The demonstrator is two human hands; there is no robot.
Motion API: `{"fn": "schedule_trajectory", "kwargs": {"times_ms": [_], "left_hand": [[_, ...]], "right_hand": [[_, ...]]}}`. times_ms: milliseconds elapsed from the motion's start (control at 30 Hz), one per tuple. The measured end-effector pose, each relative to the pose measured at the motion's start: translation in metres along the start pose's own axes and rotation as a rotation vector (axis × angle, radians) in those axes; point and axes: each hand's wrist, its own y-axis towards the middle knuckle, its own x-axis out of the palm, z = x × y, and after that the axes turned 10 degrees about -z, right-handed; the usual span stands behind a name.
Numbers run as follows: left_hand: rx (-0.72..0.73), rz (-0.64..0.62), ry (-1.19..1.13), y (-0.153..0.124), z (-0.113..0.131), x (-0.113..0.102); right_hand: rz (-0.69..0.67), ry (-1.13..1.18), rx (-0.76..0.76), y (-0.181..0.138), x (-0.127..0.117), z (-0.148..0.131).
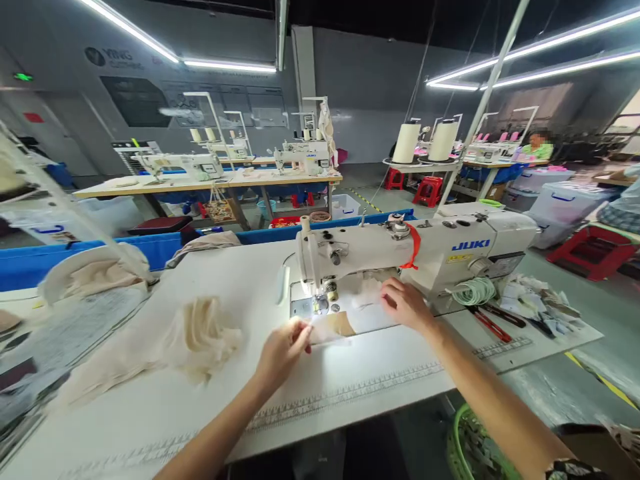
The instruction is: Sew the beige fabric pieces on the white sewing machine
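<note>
A white JUKI sewing machine (360, 247) stands on the worktable. In front of its needle and presser foot (320, 303), my left hand (287, 347) pinches the edge of a thin, pale piece of fabric (340, 325) with thumb and forefinger. My right hand (406, 303) is under the machine arm, its fingers curled at the edge of a whitish fabric piece (369, 292). The exact grip of its fingertips is partly hidden. A crumpled cream fabric (203, 337) lies on the table left of my left hand.
A measuring tape (350, 390) runs along the table's front edge. On the right are red-handled snippers (493, 327), a coiled pale cord (473, 292) and fabric scraps (540, 303). A green basket (463, 443) stands below. Thread cones (406, 142) rise behind the machine.
</note>
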Motion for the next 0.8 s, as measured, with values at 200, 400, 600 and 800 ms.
{"fn": "schedule_trajectory", "kwargs": {"times_ms": [200,400,600,800], "left_hand": [[-0.191,0.14,0.529,-0.017,-0.017,-0.038],[0.348,0.378,0.816,-0.057,-0.031,-0.044],[0.458,0.674,0.857,-0.089,-0.067,-0.131],[0.186,0.526,0.83,-0.058,-0.126,-0.147]], "right_hand": [[0.155,-0.072,-0.089,0.002,-0.006,0.001],[0.278,-0.202,-0.167,0.0,-0.016,-0.013],[0.271,-0.136,-0.161,0.001,-0.02,-0.058],[0.233,-0.01,-0.209,0.009,-0.009,-0.102]]}}
